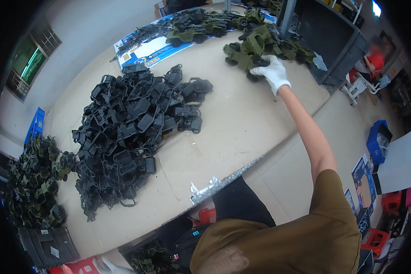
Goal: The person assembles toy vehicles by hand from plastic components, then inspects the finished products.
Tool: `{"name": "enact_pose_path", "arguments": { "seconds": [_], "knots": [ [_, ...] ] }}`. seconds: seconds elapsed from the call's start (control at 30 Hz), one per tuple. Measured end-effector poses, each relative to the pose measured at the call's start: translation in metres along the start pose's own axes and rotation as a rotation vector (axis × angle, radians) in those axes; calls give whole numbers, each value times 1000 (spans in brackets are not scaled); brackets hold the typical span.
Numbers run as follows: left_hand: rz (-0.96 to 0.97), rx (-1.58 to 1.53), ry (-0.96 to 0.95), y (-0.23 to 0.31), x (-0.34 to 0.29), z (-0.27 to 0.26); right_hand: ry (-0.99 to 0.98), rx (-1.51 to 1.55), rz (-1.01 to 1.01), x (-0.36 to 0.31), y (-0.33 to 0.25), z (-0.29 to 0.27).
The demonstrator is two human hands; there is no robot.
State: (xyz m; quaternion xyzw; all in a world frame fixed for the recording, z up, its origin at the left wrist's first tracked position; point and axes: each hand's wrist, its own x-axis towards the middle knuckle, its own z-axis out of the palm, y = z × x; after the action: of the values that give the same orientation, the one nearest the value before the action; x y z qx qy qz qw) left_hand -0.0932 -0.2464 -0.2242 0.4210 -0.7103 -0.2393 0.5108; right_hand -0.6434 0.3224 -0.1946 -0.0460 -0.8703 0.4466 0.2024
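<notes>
At the far right of the table, my right hand [273,75], in a white glove, has its fingers closed on the end of a green toy jeep [243,58]. That jeep touches more green toy jeeps [291,49] beside the grey bin. A white, glove-like shape [112,266] shows at the lower left edge, beside something red; it may be my left hand, but its fingers cannot be made out. Left of the middle of the table lies a large heap of black plastic toy-vehicle parts [132,123], well away from my right hand.
Small dark parts [146,34] and green jeeps lie on blue-and-white printed card [157,49] at the back. A grey bin [322,34] stands tipped at the far right. More jeeps [34,182] are piled above a dark crate [48,246] at left. A person [374,61] sits beyond.
</notes>
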Motion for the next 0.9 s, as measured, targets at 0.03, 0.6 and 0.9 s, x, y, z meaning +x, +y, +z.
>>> {"name": "enact_pose_path", "arguments": {
  "seconds": [0.03, 0.6, 0.9],
  "knots": [
    [65, -35, -17, 24, -6, 10, -9, 1, -4, -8, 1, -3],
    [-367, -1117, -1408, 239, -177, 142, -354, 706, -156, -193, -98, -50],
    [-988, -1381, -1234, 240, -165, 139, -503, 193, -1221, -303, -174, -56]
  ]
}}
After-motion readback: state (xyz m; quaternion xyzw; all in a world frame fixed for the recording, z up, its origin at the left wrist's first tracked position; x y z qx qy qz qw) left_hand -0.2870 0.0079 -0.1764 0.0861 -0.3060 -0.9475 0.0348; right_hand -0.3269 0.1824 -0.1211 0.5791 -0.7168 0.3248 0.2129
